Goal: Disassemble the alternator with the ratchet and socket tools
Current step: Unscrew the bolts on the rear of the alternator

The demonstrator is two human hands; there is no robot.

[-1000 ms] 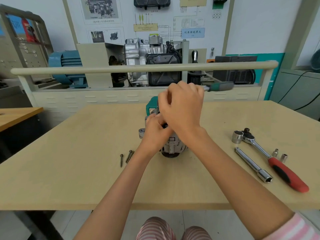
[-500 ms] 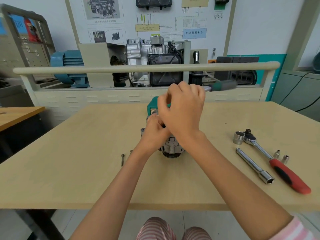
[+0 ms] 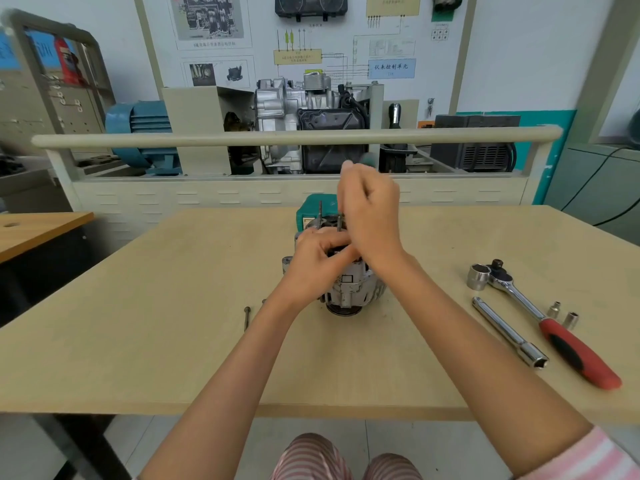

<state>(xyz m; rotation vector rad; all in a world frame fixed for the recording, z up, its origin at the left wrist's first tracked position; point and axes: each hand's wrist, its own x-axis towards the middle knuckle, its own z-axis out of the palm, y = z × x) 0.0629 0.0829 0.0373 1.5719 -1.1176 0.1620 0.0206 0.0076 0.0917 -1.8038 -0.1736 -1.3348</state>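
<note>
The table (image 3: 145, 341) carries the alternator (image 3: 349, 289) at its middle, pulley down. Right of the alternator lies the red-handled ratchet (image 3: 554, 327), untouched. The left hand (image 3: 318, 261) grips the alternator's top. The right hand (image 3: 370, 216), just above it, has swung its green-handled tool upright from level a moment ago, fingers clenched round it, so this bolt (image 3: 339, 221) looks nearly free. A loose bolt (image 3: 246, 317) lies left of the alternator.

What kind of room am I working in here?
Probably an automotive training workshop: a cutaway engine on a display stand behind the table, wiring diagram boards on the wall, and a ratchet beside the alternator.
</note>
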